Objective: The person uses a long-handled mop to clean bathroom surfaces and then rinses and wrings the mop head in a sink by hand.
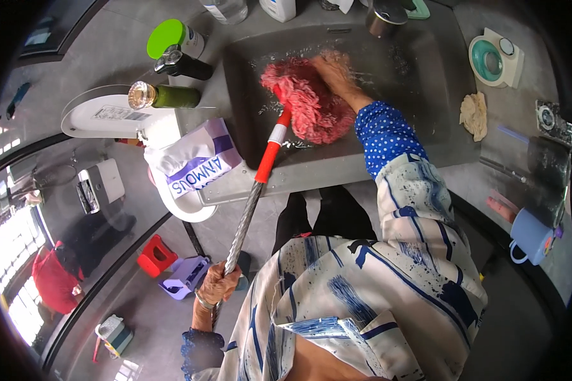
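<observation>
From my remote seat, the far left shows a red stool point(156, 255) and a lilac stool point(185, 277) on the grey floor below the counter. My left hand point(217, 286) is wrapped tight around the lower end of a silver mop handle point(243, 223), fingers fully curled on the shaft. Above it, on the counter's left part, stand a white scale point(102, 117), a green bottle point(165, 96) lying on its side, a dark bottle point(183, 64) and a green-lidded jar point(173, 38); a white and purple bag point(194, 162) sits at the counter edge, just beside the handle's path.

The handle rises to a red and white collar point(271, 150) and into the dark sink point(426, 82), where the mop head point(308, 101) lies: a shaggy pink-red mass of wet strands, bunched in the basin's middle with water glinting round it. My right hand point(333, 73), in a blue dotted cuff, presses flat on the top of the strands, fingers spread and partly sunk in; I cannot tell whether they grip any.

To the right of the sink lie a crumpled beige cloth point(474, 115), a teal and white soap dish point(494, 58) and, at the counter's near right, 1 pale blue mug point(531, 236).
</observation>
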